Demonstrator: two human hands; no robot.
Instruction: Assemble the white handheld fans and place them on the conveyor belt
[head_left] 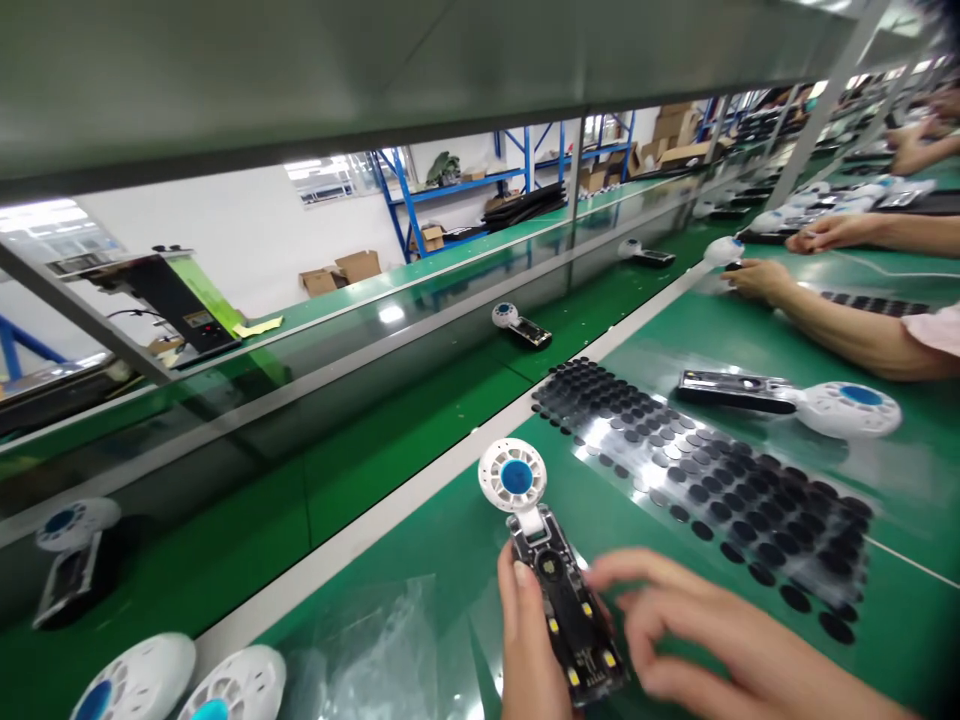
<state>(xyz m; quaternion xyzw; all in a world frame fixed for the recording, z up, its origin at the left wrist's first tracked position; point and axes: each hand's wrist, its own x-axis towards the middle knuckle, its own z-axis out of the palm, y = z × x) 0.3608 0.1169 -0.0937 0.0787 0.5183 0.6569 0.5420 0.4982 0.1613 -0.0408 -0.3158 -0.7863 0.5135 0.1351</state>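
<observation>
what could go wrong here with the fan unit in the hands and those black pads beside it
1. The left hand grips the open fan unit by its edge only, with the circuit board bare; a slip or a fingertip on the board could harm it.
2. The right hand hovers just beside the sheet of black round pads; a sweep could knock pads loose.
3. The unit sits near the conveyor belt edge and could slide onto it.

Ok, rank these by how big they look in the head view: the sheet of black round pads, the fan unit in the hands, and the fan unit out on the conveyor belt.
1. Sheet of black round pads, largest.
2. Fan unit in the hands, held by the left hand, right hand beside it.
3. Fan unit on the conveyor belt, smallest; it lies farther off, so the two fans may match.
</observation>
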